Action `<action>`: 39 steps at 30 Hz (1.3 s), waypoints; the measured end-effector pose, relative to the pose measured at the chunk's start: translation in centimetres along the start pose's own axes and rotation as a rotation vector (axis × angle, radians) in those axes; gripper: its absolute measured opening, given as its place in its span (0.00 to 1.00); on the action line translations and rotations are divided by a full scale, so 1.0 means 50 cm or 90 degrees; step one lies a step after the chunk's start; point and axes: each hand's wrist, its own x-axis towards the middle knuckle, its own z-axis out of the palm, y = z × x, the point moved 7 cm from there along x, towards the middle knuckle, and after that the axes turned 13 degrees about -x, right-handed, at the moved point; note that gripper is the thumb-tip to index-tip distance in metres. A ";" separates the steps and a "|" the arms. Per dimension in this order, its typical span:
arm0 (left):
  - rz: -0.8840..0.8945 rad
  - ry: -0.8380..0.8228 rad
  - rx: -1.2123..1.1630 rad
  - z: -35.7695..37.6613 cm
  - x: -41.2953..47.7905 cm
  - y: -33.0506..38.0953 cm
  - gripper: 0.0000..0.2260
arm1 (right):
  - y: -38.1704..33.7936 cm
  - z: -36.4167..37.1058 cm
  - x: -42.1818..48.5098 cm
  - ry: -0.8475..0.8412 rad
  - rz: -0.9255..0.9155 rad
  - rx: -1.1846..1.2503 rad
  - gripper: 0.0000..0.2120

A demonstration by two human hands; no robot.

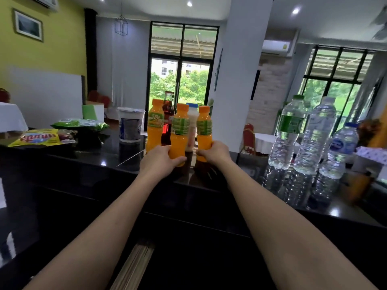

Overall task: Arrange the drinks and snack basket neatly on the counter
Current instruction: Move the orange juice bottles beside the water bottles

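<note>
A: Nearest the camera, two bare forearms reach forward over the dark glossy desk (88, 164). What are the hands doing?

B: The left hand (160, 159) is curled around the base of the middle orange bottle (180, 135), its fingers (178, 160) wrapped across the front. The right hand (212, 152) grips the lower part of the right orange bottle (204, 130), fingers closed on its side.

A: And the rest of the drinks?

B: A third orange bottle (155, 127) stands just left of the held pair. Tucked behind them are a dark cola bottle (168, 114) and a pale bottle with a blue cap (193, 124). Left of that cluster sits a lidded plastic cup (130, 124).

A: Anything off to the sides?

B: On the right, three clear water bottles (314, 135) stand close together, the shortest nearest the right edge. On the far left lie a yellow snack bag (39, 139) and, behind it, a green snack bag (80, 124), flat on the desk.

A: A basket?

B: Whether the bags rest in one cannot be told.
</note>
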 end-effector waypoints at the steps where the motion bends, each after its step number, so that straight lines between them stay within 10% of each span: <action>1: 0.003 -0.020 -0.002 0.011 0.001 0.013 0.24 | 0.021 -0.015 0.002 -0.006 0.016 -0.019 0.16; 31: 0.037 -0.125 -0.001 0.242 0.011 0.210 0.23 | 0.290 -0.182 0.045 0.122 0.109 -0.187 0.19; 39: 0.056 -0.179 -0.006 0.250 0.013 0.195 0.21 | 0.277 -0.135 0.004 -0.007 0.094 -0.158 0.30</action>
